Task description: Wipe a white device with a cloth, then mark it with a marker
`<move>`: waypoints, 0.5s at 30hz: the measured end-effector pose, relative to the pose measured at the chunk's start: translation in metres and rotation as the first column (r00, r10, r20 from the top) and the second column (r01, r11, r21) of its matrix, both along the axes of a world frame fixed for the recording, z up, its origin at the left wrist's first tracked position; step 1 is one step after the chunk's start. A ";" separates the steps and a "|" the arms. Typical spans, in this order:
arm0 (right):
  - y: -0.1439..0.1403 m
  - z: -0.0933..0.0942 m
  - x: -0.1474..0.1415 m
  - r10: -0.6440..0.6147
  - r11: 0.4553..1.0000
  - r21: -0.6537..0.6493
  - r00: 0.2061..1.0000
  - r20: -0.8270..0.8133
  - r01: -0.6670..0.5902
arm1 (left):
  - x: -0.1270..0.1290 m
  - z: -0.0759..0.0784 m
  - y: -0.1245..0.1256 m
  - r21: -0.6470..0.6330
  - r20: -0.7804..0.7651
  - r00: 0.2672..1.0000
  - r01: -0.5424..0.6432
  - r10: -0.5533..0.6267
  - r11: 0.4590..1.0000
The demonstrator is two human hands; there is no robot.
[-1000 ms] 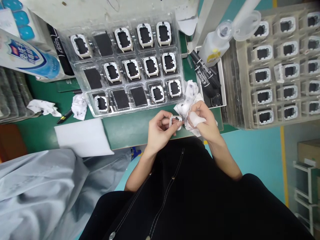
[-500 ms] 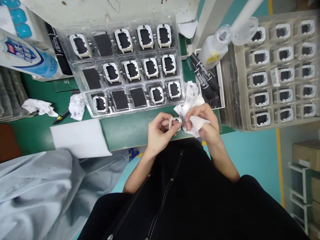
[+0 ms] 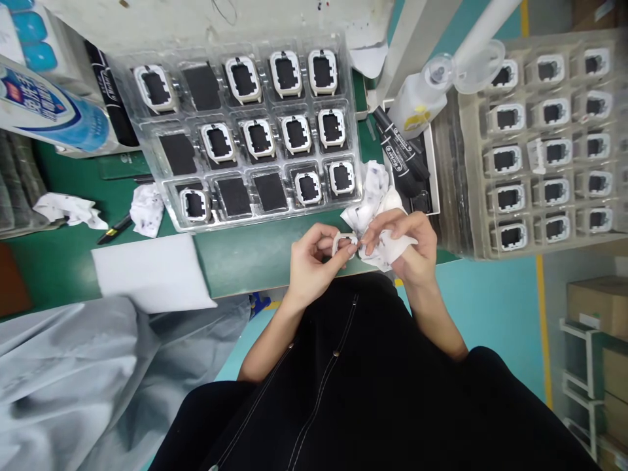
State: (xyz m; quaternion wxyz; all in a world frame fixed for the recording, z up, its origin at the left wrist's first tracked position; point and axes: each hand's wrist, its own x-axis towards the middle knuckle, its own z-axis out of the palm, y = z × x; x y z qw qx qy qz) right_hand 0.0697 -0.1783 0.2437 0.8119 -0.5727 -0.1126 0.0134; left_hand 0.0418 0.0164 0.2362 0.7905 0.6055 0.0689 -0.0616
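Workshop, green bench (image 3: pixel 235 265), trays (image 3: pixel 260 220) of frames (image 3: pixel 249 99)

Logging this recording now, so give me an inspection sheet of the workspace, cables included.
Surface: green tabletop, holding trays and supplies.
Job's things: white frame in hand; more frames sit in the clear tray.
Clutter: crumpled tissues, black markers, white sheet.
Hands: left hand grips the frame; right hand holds a white wipe.
Cables: nothing seen for certain.
Surroundings: turquoise floor, cardboard boxes.
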 end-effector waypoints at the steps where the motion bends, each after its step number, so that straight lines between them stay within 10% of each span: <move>1: 0.000 0.001 0.001 -0.007 1.000 0.015 1.000 -0.019 0.007 | 0.000 0.000 0.000 0.009 -0.002 1.000 0.001 -0.001 1.000; 15: -0.001 0.011 0.005 0.082 0.992 0.111 0.984 -0.158 -0.065 | -0.002 -0.002 0.001 0.050 0.036 0.999 0.009 -0.011 0.999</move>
